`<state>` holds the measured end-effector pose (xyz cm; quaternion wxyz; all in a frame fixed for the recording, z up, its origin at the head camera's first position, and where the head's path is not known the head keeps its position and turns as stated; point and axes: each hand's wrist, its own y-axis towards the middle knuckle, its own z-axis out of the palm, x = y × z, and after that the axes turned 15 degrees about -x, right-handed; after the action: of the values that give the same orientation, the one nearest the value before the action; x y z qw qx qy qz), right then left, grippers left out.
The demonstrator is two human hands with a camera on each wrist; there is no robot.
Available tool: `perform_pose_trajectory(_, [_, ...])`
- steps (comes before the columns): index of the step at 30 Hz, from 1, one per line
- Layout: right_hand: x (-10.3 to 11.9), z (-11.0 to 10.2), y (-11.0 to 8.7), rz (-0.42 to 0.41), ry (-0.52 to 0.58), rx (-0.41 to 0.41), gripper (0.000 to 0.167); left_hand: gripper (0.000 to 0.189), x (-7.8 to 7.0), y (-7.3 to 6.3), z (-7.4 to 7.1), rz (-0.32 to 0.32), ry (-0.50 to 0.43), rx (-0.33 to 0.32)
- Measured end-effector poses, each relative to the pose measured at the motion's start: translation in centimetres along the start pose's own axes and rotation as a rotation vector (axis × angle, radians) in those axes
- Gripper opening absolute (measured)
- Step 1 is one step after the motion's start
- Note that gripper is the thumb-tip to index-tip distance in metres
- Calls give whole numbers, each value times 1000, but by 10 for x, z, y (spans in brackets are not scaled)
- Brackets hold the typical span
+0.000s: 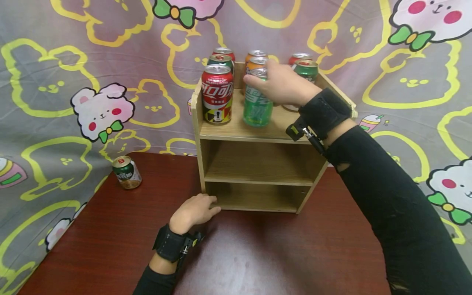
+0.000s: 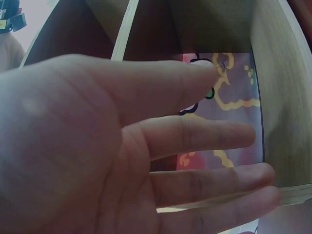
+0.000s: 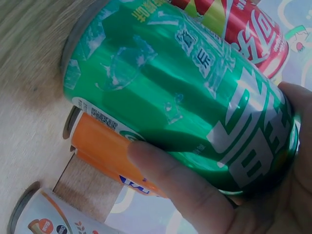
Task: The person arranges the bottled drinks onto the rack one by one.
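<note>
My right hand grips a green soda can by its upper part, at the front middle of the wooden shelf's top board. In the right wrist view the thumb lies along the can's side and its base is close to the board. To its left stands a red cola can. Behind it are orange cans. My left hand is beside the shelf's lower left front corner, its fingers extended; in the left wrist view the fingers spread across the shelf opening.
More cans stand in rows on the top board, including a dark green can at the right. Another green and brown can is on the red-brown table at the left. A patterned curtain hangs behind.
</note>
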<state>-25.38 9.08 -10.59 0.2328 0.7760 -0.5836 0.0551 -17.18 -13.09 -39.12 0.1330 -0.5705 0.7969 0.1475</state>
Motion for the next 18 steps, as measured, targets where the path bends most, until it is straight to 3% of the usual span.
perform_pose_trajectory(8, [3,3,3,12,-24,-52,75,45,0,1,-3,1,-5,5])
perform_pose_trajectory(18, [2,-3,6,67,60,16,86,44,2,1,-1,-1,-17,7])
